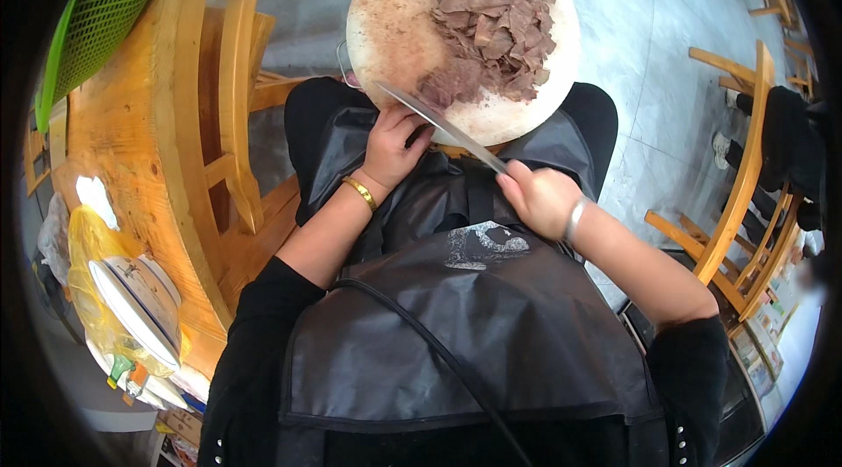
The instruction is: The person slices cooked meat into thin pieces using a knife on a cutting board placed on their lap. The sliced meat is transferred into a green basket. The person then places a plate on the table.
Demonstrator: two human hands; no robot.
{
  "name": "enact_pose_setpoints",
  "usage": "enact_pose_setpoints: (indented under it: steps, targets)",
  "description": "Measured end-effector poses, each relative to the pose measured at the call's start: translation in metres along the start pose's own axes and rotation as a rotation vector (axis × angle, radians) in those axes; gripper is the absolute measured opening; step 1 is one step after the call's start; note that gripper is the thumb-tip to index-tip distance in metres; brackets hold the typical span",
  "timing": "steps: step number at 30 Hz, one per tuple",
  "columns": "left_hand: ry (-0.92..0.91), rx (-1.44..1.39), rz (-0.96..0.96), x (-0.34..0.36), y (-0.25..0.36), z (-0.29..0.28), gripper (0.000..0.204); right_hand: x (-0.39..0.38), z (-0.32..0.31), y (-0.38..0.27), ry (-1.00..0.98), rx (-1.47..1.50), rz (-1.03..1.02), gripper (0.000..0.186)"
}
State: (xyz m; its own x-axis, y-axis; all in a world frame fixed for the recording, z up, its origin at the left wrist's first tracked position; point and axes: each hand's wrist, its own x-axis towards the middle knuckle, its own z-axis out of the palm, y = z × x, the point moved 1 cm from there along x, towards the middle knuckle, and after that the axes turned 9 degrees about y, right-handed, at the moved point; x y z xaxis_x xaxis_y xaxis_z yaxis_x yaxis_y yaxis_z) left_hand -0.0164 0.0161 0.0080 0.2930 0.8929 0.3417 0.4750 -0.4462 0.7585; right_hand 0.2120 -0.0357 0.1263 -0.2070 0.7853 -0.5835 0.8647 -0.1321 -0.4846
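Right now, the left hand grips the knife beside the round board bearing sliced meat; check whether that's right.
Wrong hand: the head view shows the right hand gripping the knife beside the round board bearing sliced meat.

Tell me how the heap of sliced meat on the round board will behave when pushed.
The sliced meat would likely spread rather than slide as one block, being a loose heap of separate pieces. Each piece looks thin, so probably bends fairly easily. Pieces near the edge of the round board might slip off, since no raised rim shows.
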Motion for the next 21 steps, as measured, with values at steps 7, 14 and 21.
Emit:
enact_pose_setpoints:
  steps: [7, 14, 21]
  targets:
    - [-0.009, 0.004, 0.041, 0.006, 0.007, -0.002, 0.019, 0.086, 0.047, 0.001, 0.213, 0.108, -0.151, 0.040]
    - [-0.035, 0.019, -0.032, 0.001, 0.005, -0.003, 0.021, 0.038, 0.013, -0.009, 0.216, 0.093, -0.156, 0.037]
    - [-0.002, -0.026, -0.031, -0.002, 0.000, 0.001, 0.019, -0.028, -0.004, 0.009, 0.044, -0.021, -0.030, 0.034]
